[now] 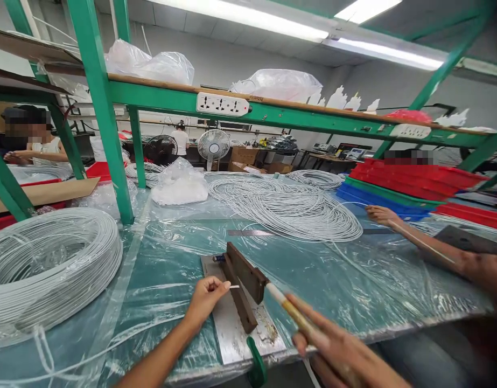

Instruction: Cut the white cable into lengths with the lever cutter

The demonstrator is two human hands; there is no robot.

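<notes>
My left hand [207, 299] pinches a thin white cable [234, 286], whose short end pokes out over the lower bar of a bench lever cutter [242, 302]. From that hand the cable seems to trail back to the left across the table. My right hand [333, 340], a little blurred, is wrapped round the cutter's wooden handle [291, 308]. The cutter's dark upper blade arm [247, 272] is raised, with a gap above the lower bar. A metal base plate [232, 337] carries the cutter, and a green clamp [256, 364] sits at the table's front edge.
A big cable coil [90, 237] lies at the left; looser cable loops [288, 207] spread behind the cutter. At the right, a co-worker's hand [381, 215] holds a cable near stacked bins [410, 183]. A green shelf frame [100, 108] stands on the table.
</notes>
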